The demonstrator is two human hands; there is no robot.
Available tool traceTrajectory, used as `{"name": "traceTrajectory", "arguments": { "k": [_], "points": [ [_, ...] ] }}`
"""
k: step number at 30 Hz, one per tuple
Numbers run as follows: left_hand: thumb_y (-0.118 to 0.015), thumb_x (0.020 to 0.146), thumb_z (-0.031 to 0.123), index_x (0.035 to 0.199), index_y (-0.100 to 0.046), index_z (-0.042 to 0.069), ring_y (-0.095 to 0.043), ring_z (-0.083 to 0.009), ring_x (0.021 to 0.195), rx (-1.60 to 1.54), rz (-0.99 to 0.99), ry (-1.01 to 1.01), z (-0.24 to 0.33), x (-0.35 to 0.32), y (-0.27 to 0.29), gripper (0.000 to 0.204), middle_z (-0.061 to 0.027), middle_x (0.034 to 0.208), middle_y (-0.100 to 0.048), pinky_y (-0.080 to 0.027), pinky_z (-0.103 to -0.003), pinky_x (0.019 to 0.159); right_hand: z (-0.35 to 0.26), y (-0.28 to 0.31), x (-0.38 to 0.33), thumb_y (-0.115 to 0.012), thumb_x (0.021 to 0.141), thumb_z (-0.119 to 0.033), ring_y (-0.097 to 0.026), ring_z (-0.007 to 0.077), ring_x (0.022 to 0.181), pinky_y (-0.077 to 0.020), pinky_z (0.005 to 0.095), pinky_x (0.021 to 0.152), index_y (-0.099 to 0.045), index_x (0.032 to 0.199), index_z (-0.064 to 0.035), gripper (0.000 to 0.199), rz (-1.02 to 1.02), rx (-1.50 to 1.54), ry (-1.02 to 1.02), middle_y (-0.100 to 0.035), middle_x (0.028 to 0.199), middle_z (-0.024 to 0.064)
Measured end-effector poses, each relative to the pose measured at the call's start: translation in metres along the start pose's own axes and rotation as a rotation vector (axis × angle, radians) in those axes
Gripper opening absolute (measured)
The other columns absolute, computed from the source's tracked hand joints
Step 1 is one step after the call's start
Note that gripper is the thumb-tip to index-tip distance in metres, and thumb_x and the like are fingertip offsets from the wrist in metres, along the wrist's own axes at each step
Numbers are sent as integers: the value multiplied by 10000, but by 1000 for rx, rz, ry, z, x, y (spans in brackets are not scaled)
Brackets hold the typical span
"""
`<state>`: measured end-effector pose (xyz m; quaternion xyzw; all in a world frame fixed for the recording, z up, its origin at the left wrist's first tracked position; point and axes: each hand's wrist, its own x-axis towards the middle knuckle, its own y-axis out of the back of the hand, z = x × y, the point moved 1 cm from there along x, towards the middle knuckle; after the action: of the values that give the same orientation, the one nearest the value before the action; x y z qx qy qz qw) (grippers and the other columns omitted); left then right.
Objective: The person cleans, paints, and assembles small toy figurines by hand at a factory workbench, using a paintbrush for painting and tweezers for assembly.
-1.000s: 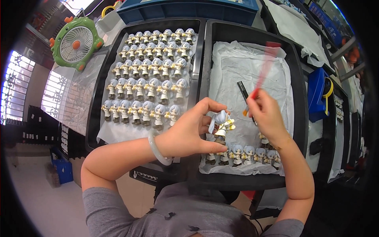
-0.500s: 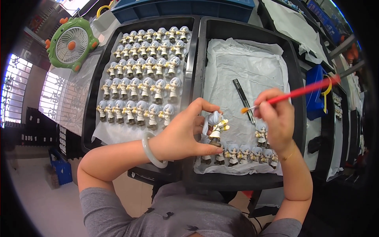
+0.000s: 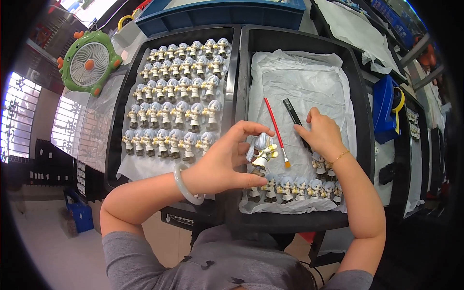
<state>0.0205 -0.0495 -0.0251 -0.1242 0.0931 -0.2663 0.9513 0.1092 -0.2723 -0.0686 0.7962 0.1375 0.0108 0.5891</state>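
Note:
My left hand (image 3: 220,162) pinches a small figurine (image 3: 261,151) with pale blue hair and a white and yellow outfit, holding it tilted just above the right tray's (image 3: 363,126) white paper. A thin red paintbrush (image 3: 275,130) lies loose on the paper just beyond the figurine. My right hand (image 3: 325,136) rests palm down on the near end of a black brush (image 3: 291,111), fingers curled over it; its grip is hidden. A short row of like figurines (image 3: 295,186) stands along the tray's near edge below both hands.
The left black tray (image 3: 114,129) holds several rows of the same figurines (image 3: 176,104) on white paper. A green round fan (image 3: 89,62) stands at far left. A blue bin (image 3: 227,12) sits beyond the trays, a blue holder (image 3: 385,112) to the right.
My right hand has laid the red paintbrush down on the paper and moved onto the black brush. My left hand still holds the figurine, shifted slightly.

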Motion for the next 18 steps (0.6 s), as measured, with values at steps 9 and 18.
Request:
{"name": "traceTrajectory", "arguments": {
  "k": [9, 18],
  "points": [
    [-684, 679, -61, 1233, -283, 63, -443, -180, 1107, -17, -7, 28, 1, 1, 1, 696, -89, 1281, -316, -413, -326, 927, 2, 18, -4, -534, 795, -181, -555, 188, 590, -436, 282, 562, -514, 825, 5, 190, -11, 480, 15, -579, 648, 119],
    [-677, 673, -87, 1232, -282, 56, -440, -193, 1122, -42, 1, 29, -1, 1, 2, 700, -88, 1272, -321, -416, -334, 933, -45, 60, -64, -510, 874, -142, -621, 144, 780, -452, 186, 553, -454, 1128, 39, 317, -134, 1339, 334, -626, 897, 157]
  ]
}}
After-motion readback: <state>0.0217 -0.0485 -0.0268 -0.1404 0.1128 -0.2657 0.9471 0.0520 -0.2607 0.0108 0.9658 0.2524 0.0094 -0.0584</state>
